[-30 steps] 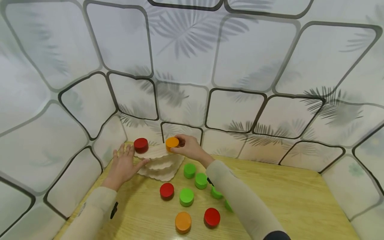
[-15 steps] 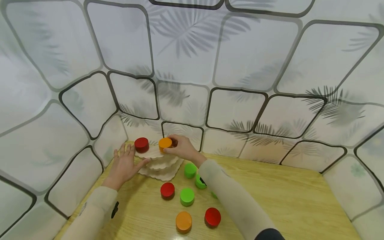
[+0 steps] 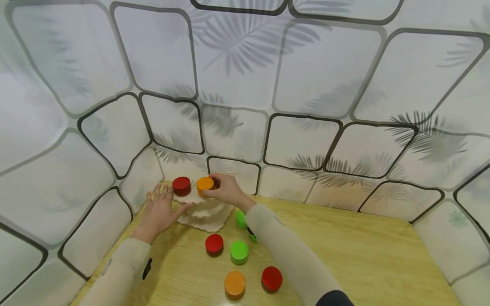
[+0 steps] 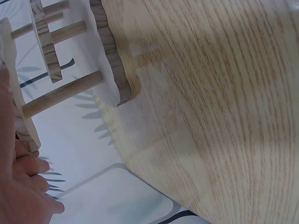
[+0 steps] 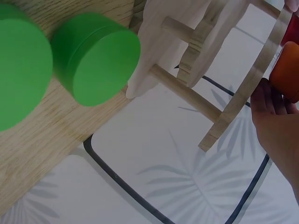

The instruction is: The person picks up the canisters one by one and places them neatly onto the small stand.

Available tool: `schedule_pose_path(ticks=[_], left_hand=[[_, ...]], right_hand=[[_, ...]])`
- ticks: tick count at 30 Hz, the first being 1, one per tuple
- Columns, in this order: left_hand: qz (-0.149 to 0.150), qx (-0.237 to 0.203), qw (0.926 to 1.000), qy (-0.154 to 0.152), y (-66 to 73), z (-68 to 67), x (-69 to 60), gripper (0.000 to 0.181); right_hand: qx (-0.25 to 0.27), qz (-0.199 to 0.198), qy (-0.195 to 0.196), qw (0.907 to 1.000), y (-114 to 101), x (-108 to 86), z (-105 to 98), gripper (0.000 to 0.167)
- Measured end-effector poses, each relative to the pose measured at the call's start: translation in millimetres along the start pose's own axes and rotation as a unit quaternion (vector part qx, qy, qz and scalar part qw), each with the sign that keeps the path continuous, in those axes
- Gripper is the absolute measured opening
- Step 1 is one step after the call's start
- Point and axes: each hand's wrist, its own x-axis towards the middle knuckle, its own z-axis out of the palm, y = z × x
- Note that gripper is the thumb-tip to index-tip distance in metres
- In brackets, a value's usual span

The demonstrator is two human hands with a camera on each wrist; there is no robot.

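A tiered wooden stand (image 3: 208, 221) with wavy-edged boards joined by dowels (image 4: 63, 95) occupies the back left corner of the table. On its top board a red round block (image 3: 181, 186) sits at the left. Beside it my right hand (image 3: 228, 190) pinches an orange round block (image 3: 205, 185) from the right, with a small gap between the two blocks. In the right wrist view the orange block (image 5: 287, 72) is at the top board (image 5: 247, 88). My left hand (image 3: 158, 214), fingers extended and spread, rests against the left edge of the top board.
On the wooden table (image 3: 356, 255) in front of the stand lie a red block (image 3: 214, 245), a green block (image 3: 239, 252), an orange block (image 3: 235, 284) and another red block (image 3: 272, 279). My right sleeve partly covers further green blocks (image 3: 241, 219). Patterned walls (image 3: 237, 131) enclose the table.
My right hand has moved left along the top board with the orange block, bringing it closer to the red one. The right sleeve now covers more green blocks. My left hand stays put.
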Motion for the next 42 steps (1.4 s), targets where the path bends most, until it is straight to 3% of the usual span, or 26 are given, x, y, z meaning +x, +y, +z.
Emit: schedule_pose_path(ticks=[8,15,21,28,35,42], left_hand=[[0.0,0.003,1.0,0.001,-1.6,1.5,-2.3,0.102],[-0.002,-0.003,1.0,0.006,-2.4,2.3,0.6,0.103],[0.0,-0.016,0.9998,0.008,-2.3,1.1,-0.8,0.103],[0.001,-0.022,0.9997,0.003,-2.2,2.1,0.1,0.104],[0.001,-0.008,1.0,0.002,-2.3,4.0,1.1,0.103],[-0.01,0.019,0.9998,-0.005,0.7,0.6,1.8,0.104]], right_hand=[[-0.009,-0.002,-0.005,0.9999,0.8,3.9,11.1,0.046],[-0.028,-0.006,-0.002,0.9996,-3.7,7.1,11.8,0.049],[-0.024,-0.009,-0.003,0.9997,-5.7,5.7,13.1,0.042],[-0.026,0.007,0.003,0.9996,-5.4,6.2,13.3,0.043],[-0.016,0.02,0.0,0.9997,-5.0,7.6,14.8,0.053],[-0.013,0.012,-0.005,0.9998,-4.6,9.9,14.3,0.048]])
